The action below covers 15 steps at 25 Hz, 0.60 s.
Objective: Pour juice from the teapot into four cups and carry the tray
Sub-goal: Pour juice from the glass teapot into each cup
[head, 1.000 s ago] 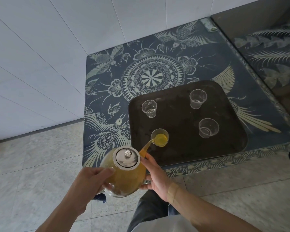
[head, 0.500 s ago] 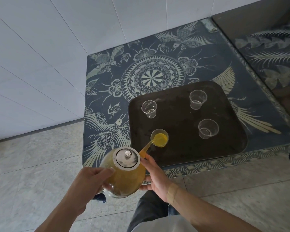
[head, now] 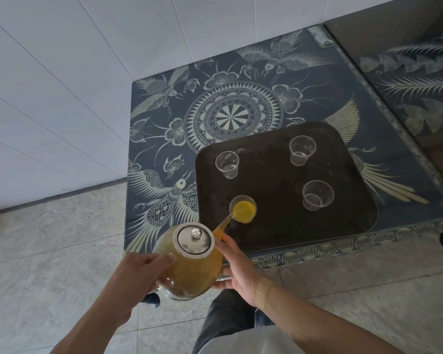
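Note:
A round glass teapot (head: 189, 267) full of orange juice, with a metal lid, is tilted toward the dark tray (head: 274, 190). My left hand (head: 136, 274) grips its left side and my right hand (head: 237, 269) cradles its right side under the spout. Juice streams from the spout into the near-left cup (head: 243, 208), which holds orange juice. Three clear plastic cups stand empty on the tray: far left (head: 227, 164), far right (head: 301, 150), near right (head: 317, 194).
The tray lies on a dark blue glass table (head: 215, 118) with bird and flower patterns, set against a white tiled wall. A second patterned table (head: 420, 85) adjoins at the right. Grey tiled floor lies below, and my legs show at the bottom.
The juice level in the near-left cup has risen as the pour goes on. Both hands and the teapot have stayed almost still.

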Motion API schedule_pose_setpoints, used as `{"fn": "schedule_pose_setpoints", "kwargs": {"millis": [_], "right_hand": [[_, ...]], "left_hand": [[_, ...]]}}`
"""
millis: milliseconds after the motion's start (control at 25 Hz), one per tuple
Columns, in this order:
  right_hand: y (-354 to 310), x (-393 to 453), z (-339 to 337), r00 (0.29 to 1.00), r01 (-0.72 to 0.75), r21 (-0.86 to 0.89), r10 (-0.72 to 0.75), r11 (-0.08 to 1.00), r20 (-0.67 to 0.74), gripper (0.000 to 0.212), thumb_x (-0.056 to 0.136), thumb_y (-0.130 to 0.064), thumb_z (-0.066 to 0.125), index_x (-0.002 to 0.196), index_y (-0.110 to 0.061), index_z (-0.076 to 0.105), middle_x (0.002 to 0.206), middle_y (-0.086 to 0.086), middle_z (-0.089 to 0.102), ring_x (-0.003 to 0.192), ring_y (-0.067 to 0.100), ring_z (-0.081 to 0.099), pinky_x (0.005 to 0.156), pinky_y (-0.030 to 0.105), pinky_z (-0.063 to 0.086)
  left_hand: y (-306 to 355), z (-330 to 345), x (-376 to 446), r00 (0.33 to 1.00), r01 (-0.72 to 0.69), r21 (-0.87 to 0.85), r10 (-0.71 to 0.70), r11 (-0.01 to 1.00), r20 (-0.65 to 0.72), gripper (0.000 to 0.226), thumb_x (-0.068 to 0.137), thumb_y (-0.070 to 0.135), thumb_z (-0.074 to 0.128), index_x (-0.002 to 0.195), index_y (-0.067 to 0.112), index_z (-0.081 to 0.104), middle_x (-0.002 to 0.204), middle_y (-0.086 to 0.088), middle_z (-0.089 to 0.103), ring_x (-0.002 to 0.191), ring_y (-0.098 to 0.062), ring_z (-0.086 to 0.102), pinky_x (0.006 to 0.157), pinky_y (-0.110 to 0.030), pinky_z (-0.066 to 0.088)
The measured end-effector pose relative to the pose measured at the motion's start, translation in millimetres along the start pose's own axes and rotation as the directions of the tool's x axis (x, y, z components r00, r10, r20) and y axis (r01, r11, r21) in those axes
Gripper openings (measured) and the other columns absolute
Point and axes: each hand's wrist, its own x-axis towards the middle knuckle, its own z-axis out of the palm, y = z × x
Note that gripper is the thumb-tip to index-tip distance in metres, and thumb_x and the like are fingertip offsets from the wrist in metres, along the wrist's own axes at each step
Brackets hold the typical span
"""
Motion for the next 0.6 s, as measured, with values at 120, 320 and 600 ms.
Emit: {"fn": "schedule_pose_setpoints", "kwargs": {"millis": [120, 320, 600], "right_hand": [[-0.1, 0.4, -0.4, 1.000, -0.005, -0.008, 0.005, 1.000, 0.002, 0.047, 0.094, -0.061, 0.056, 0.138, -0.047, 0.046, 0.134, -0.003, 0.062, 0.118, 0.031, 0.064, 0.092, 0.050, 0.058], [1.9, 1.9, -2.2, 1.000, -0.013, -0.008, 0.013, 1.000, -0.001, 0.048, 0.093, -0.062, 0.056, 0.138, -0.047, 0.045, 0.135, -0.003, 0.060, 0.119, 0.031, 0.064, 0.098, 0.054, 0.055], [4.9, 3.3, -3.6, 1.000, -0.022, -0.012, 0.022, 1.000, -0.009, 0.047, 0.095, -0.061, 0.055, 0.138, -0.048, 0.044, 0.136, -0.003, 0.059, 0.119, 0.031, 0.063, 0.101, 0.056, 0.054]], "left_hand": [[-3.9, -0.5, 4.6, 1.000, 0.007, 0.005, -0.007, 1.000, 0.000, 0.036, 0.090, 0.016, 0.068, 0.057, 0.004, 0.073, 0.044, -0.006, 0.052, 0.036, -0.009, 0.036, 0.036, -0.015, 0.040], [-9.0, -2.0, 9.9, 1.000, 0.019, 0.025, -0.019, 1.000, -0.002, 0.037, 0.089, 0.020, 0.070, 0.056, 0.006, 0.075, 0.053, -0.013, 0.057, 0.037, -0.010, 0.041, 0.042, -0.021, 0.047], [-12.7, -0.4, 12.8, 1.000, 0.016, 0.041, -0.016, 0.999, 0.002, 0.043, 0.090, 0.022, 0.070, 0.047, 0.014, 0.072, 0.046, -0.006, 0.053, 0.041, -0.011, 0.045, 0.050, -0.026, 0.051]]}}
